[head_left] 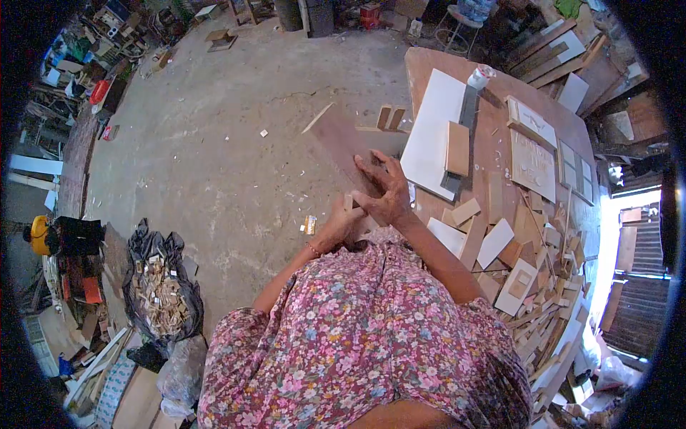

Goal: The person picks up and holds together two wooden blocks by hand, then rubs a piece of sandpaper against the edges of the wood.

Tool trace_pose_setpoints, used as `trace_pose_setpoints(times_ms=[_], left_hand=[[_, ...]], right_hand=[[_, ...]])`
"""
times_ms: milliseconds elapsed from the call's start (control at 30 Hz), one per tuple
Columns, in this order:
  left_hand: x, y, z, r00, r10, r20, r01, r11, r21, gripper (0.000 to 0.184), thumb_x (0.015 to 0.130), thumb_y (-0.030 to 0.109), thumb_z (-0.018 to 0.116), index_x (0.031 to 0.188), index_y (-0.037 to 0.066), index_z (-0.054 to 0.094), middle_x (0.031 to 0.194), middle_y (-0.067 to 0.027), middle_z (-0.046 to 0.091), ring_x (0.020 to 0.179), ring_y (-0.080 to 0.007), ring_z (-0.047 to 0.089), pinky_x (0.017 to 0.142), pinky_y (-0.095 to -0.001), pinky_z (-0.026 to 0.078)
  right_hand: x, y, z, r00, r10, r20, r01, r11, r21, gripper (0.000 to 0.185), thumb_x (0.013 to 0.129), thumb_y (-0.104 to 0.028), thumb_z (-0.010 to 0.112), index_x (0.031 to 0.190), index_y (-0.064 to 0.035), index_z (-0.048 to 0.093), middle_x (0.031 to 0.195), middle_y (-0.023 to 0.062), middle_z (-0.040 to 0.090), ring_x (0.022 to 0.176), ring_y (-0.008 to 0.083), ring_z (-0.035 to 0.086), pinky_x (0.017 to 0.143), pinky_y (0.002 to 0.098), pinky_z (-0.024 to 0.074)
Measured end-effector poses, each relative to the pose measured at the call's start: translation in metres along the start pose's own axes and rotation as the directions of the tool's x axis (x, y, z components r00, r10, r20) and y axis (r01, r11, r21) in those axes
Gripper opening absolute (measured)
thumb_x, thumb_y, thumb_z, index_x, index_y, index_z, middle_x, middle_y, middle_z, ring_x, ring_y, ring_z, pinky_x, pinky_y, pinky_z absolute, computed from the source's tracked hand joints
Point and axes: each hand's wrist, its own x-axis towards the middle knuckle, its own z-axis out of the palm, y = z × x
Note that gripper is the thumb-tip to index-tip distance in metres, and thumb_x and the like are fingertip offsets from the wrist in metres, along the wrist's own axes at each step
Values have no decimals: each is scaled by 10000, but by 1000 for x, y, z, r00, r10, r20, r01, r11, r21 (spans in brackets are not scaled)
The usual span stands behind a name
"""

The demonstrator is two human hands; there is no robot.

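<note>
A flat brown wooden board [334, 140] with a pale end edge is in front of my body, somewhat blurred. My left hand [339, 224] is closed around its near end, and a small light wood end shows by the thumb. Curled over the board's right side is my right hand [386, 189], its fingers on the surface and its thumb close to the left hand. The underside of the board and part of the left fingers are hidden. Just beyond the right hand, two small wooden blocks [390, 117] stand on a greyish piece by the table's edge.
On my right, a wooden table [493, 121] bears a white panel [437, 121], a wood block [458, 149], a tub [481, 76] and many offcuts [529, 247]. A black bag of wood scraps [163, 286] lies left on the concrete floor [214, 143].
</note>
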Motion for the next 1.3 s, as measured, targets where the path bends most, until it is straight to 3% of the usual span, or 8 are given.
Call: trace_pose_setpoints(times_ms=[167, 333, 467, 633, 767, 1067, 1133, 1300], left_hand=[[-8, 20, 0, 943, -306, 129, 326, 925, -197, 367, 698, 113, 565, 1046, 37, 479, 918, -58, 530, 782, -137, 533, 623, -279, 463], [4, -23, -14, 979, -114, 169, 74, 971, 226, 334, 689, 66, 536, 1016, 15, 493, 848, -49, 540, 688, -148, 547, 655, -297, 504], [-2, 8, 0, 993, -32, 112, 52, 982, -184, 349, 677, 76, 556, 1015, 4, 508, 834, -60, 553, 708, -169, 559, 677, -300, 493], [5, 11, -5, 992, 93, 83, -123, 825, 552, 479, 646, 95, 595, 1104, -11, 503, 1000, -149, 594, 877, -256, 593, 739, -346, 485], [4, 15, -2, 982, 186, -9, -177, 947, 268, 560, 607, 126, 628, 1129, -24, 491, 1032, -214, 579, 931, -311, 584, 775, -368, 472], [-9, 29, 7, 981, 178, 78, -183, 707, 683, 562, 599, 154, 667, 1099, -35, 498, 1003, -183, 586, 968, -310, 571, 836, -371, 455], [-7, 32, 9, 992, 98, -85, -74, 965, 252, 596, 562, 178, 677, 1088, -40, 502, 978, -196, 587, 950, -326, 574, 832, -384, 449], [-2, 31, -4, 995, 84, 49, -97, 821, 562, 637, 547, 201, 668, 1109, -41, 491, 996, -211, 573, 956, -339, 564, 823, -385, 449]], right_hand=[[10, 29, 10, 980, 187, -69, -189, 981, -31, 572, 628, -350, 693, 1169, -201, 582, 1238, 172, 456, 1120, 334, 442, 955, 403, 365], [-3, 11, 8, 1000, -28, 9, 28, 999, -41, 586, 631, -367, 696, 1179, -199, 575, 1239, 165, 456, 1114, 331, 448, 956, 394, 363], [1, 26, 4, 1000, 27, -13, -28, 998, -51, 598, 631, -387, 694, 1182, -187, 572, 1231, 163, 464, 1100, 321, 460, 951, 388, 369], [-6, 37, 3, 992, 118, 47, -112, 988, -110, 585, 649, -385, 673, 1184, -174, 569, 1195, 163, 493, 1074, 323, 480, 940, 385, 378], [-5, -6, -7, 978, -92, 187, 87, 996, 35, 571, 652, -363, 688, 1166, -138, 582, 1193, 147, 495, 1108, 300, 469, 952, 371, 366], [6, 18, 0, 986, 23, 168, -30, 999, 36, 537, 697, -383, 671, 1150, -109, 580, 1193, 126, 516, 1081, 315, 502, 951, 384, 367], [0, 1, -4, 987, -59, 152, 63, 998, -25, 531, 700, -385, 670, 1145, -108, 580, 1181, 123, 529, 1079, 312, 504, 946, 391, 370], [1, 24, 8, 989, 79, 124, -92, 990, 104, 561, 676, -351, 695, 1160, -95, 570, 1161, 119, 546, 1043, 297, 528, 918, 375, 398]])
